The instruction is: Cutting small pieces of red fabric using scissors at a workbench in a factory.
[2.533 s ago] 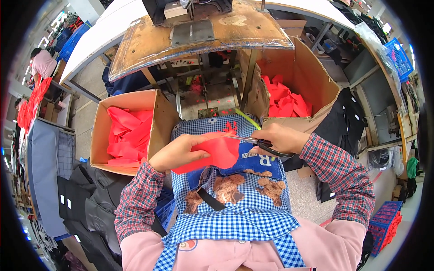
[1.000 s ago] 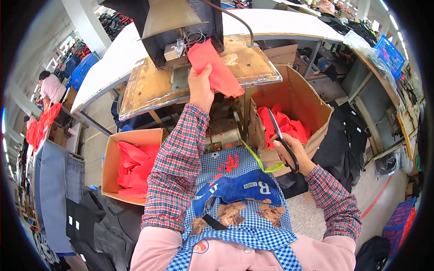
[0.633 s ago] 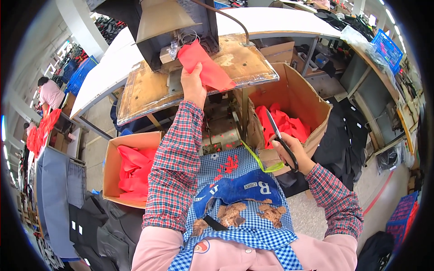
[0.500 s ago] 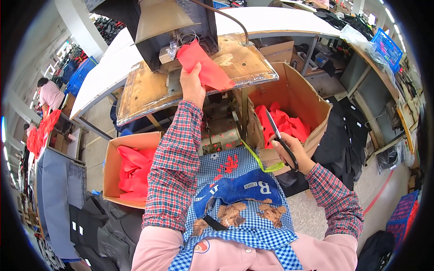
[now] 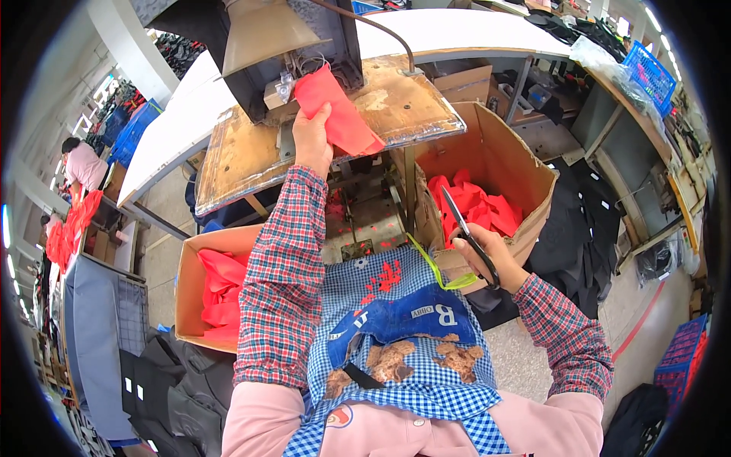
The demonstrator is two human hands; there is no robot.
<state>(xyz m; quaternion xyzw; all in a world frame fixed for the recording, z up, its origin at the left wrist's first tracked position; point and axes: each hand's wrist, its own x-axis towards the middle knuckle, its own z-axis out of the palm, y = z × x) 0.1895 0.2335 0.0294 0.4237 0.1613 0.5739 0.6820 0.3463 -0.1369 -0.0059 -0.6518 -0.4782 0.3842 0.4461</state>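
My left hand (image 5: 313, 139) is closed on a piece of red fabric (image 5: 335, 110), held at the front of a machine (image 5: 283, 46) above a worn wooden tabletop (image 5: 400, 99). The cloth's lower right corner hangs toward the board's front edge. In my right hand (image 5: 487, 259) is a pair of black-handled scissors (image 5: 476, 245), its blades pointing up and to the left. They are over the near side of a large cardboard box (image 5: 525, 164) with red fabric pieces (image 5: 476, 206) in it. What the machine does to the cloth is hidden.
At the left stands a smaller cardboard box (image 5: 188, 301) of red fabric pieces (image 5: 221, 293). Black fabric piles (image 5: 582, 221) lie right of the large box, and more dark material (image 5: 175, 373) lies at the lower left. A long white table (image 5: 183, 107) runs behind. A person in pink (image 5: 85, 164) works far left.
My left hand and the red fabric have shifted slightly to the left, and the cloth's free end hangs more folded. The scissors in my right hand have barely moved.
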